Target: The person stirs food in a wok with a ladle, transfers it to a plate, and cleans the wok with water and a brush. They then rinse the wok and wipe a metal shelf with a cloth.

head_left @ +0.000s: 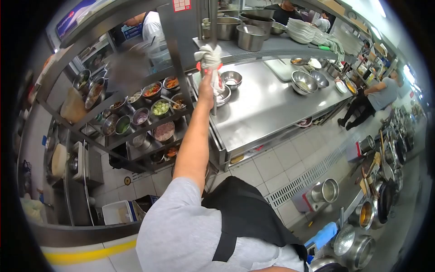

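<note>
My left arm reaches straight ahead to a metal post at the near left corner of the steel counter. There my left hand is closed round the lower part of a bunched white cloth, which overlaps the post. Patches of red show on both sides of the cloth. Just right of the hand a steel bowl stands on the counter, and another steel bowl sits partly behind the post. My right hand is out of view.
Left of the post, a rack holds bowls of cut vegetables and meat. Large pots and stacked white dishes stand on the upper shelf. A person stands at right, near pans and a floor drain.
</note>
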Motion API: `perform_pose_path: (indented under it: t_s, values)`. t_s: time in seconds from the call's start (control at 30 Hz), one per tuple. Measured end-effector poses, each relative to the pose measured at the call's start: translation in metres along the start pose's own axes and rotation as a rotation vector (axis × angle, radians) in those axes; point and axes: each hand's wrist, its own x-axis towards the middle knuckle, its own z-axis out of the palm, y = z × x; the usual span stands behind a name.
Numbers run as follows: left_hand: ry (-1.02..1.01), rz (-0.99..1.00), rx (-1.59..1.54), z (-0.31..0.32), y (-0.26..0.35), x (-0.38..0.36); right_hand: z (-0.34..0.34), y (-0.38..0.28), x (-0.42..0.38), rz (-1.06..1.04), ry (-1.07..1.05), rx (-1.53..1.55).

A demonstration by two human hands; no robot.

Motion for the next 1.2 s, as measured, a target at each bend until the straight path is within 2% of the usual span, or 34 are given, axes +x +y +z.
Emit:
perform_pose_path:
  t_s: [0.07, 0.13, 0.17, 0.2, 0.3, 0.37, 0.4, 0.43, 0.47, 0.5, 0.53, 0.57, 0.63, 0.67, 0.7, 0.8, 0.83, 0.87, 0.9, 0.97, 1.03, 1.07, 1.1, 1.13, 1.17, 1.2]
  values:
    - [-0.003, -0.031, 0.047, -0.015, 0.002, 0.005, 0.023, -0.004, 0.019, 0.017, 0.087, -0.011]
    - [-0.029, -0.028, 0.102, -0.029, 0.010, 0.005, 0.055, -0.043, 0.062, 0.142, 0.190, 0.240]
    - [-0.060, -0.023, 0.159, -0.032, 0.010, 0.003, 0.048, -0.026, 0.028, 0.191, 0.156, 0.129]
    - [-0.040, 0.088, 0.165, -0.037, 0.003, 0.004, 0.032, -0.002, -0.009, 0.271, 0.136, 0.017]
    - [0.047, 0.159, 0.338, -0.061, -0.005, -0.023, -0.037, 0.068, -0.164, 0.507, 0.042, -0.358]
    - [0.084, 0.172, 0.273, -0.070, -0.010, -0.045, -0.059, 0.088, -0.235, 0.540, -0.028, -0.528]
    - [0.072, 0.072, 0.301, -0.069, -0.004, -0.057, -0.057, 0.087, -0.251, 0.505, -0.039, -0.572]
    - [0.010, 0.254, 0.497, -0.067, -0.003, -0.068, 0.025, 0.041, -0.262, 0.163, 0.223, -0.326]
    - [-0.030, 0.223, 0.524, -0.060, 0.001, -0.083, 0.101, -0.006, -0.272, -0.223, 0.375, -0.143]
    - [-0.073, 0.199, 0.548, -0.055, 0.004, -0.091, 0.071, -0.013, -0.205, -0.008, 0.237, -0.069]
    - [-0.117, 0.267, 0.623, -0.057, 0.004, -0.092, 0.057, -0.046, -0.126, 0.104, 0.159, 0.112]
    - [-0.167, 0.334, 0.700, -0.060, 0.005, -0.092, 0.056, -0.089, -0.064, 0.165, 0.113, 0.327]
    - [-0.136, 0.296, 0.712, -0.061, 0.010, -0.087, 0.053, -0.154, 0.028, 0.176, 0.118, 0.767]
    - [-0.078, 0.271, 0.712, -0.064, 0.012, -0.085, 0.047, -0.171, 0.049, 0.166, 0.125, 0.915]
    - [-0.042, 0.237, 0.705, -0.063, 0.009, -0.082, 0.036, -0.181, 0.054, 0.198, 0.121, 1.003]
    - [0.000, 0.543, 0.868, -0.066, 0.003, -0.067, -0.090, -0.265, -0.005, 0.629, -0.094, 0.910]
    - [-0.080, 0.542, 0.823, -0.064, 0.001, -0.060, -0.091, -0.263, -0.009, 0.675, -0.043, 0.968]
    - [-0.053, 0.461, 0.775, -0.067, 0.001, -0.056, -0.086, -0.258, -0.010, 0.696, -0.028, 0.993]
    - [-0.016, 0.386, 0.737, -0.069, 0.003, -0.050, -0.086, -0.257, -0.006, 0.701, -0.015, 1.011]
    - [-0.015, 0.444, 0.835, -0.065, 0.004, -0.036, -0.073, -0.245, 0.010, 0.710, 0.016, 1.075]
    - [0.021, 0.426, 0.832, -0.048, 0.010, -0.036, -0.054, -0.227, 0.031, 0.576, -0.106, 0.952]
    - [0.020, 0.415, 0.746, -0.045, 0.005, -0.031, -0.043, -0.218, 0.039, 0.580, -0.084, 0.968]
    - [0.020, 0.284, 0.585, -0.040, 0.003, -0.029, -0.031, -0.211, 0.045, 0.387, 0.031, 0.803]
    - [-0.011, 0.266, 0.520, -0.033, 0.002, -0.029, -0.025, -0.208, 0.048, 0.201, 0.138, 0.630]
    - [-0.042, 0.243, 0.460, -0.023, 0.006, -0.032, -0.040, -0.215, 0.047, 0.209, 0.149, 0.640]
    - [-0.064, 0.269, 0.539, -0.015, 0.011, -0.038, -0.055, -0.222, 0.046, 0.373, 0.089, 0.784]
